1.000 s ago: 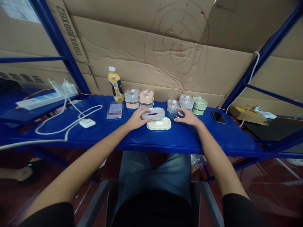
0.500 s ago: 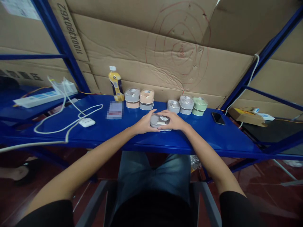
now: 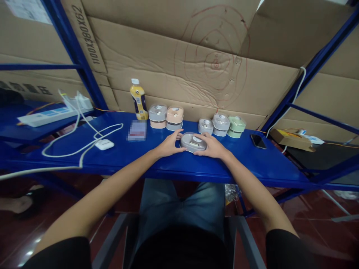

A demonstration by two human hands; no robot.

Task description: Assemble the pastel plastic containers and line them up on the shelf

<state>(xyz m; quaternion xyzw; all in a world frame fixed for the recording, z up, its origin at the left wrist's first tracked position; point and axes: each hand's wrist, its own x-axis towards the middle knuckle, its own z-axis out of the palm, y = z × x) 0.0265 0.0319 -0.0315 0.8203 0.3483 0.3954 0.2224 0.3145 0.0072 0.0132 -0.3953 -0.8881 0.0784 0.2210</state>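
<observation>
A grey oval lunch box [image 3: 193,142] with a see-through lid rests on the blue table between my two hands. My left hand [image 3: 171,145] is at its left side, thumb and fingers apart, with the thumb tip close to the front left edge; whether it touches cannot be told. My right hand [image 3: 213,146] curves around the right end, fingers on the back right of the lid and thumb along the front edge. Behind stand a small grey lunch box [image 3: 205,127], a stacked grey one [image 3: 221,124] and a green one [image 3: 236,127].
Two-tier boxes, grey over pink [image 3: 157,116] and pink over grey [image 3: 174,118], stand beside a yellow bottle [image 3: 138,100]. A blurred packet [image 3: 137,130], white earbud case [image 3: 104,144] and looped cable [image 3: 81,158] lie left. A phone [image 3: 257,141] lies right. Cardboard [image 3: 168,48] backs the table.
My hands have moved slightly apart, and more of the grey lunch box shows between them. The left hand has loosened from its side. The view has shifted a little.
</observation>
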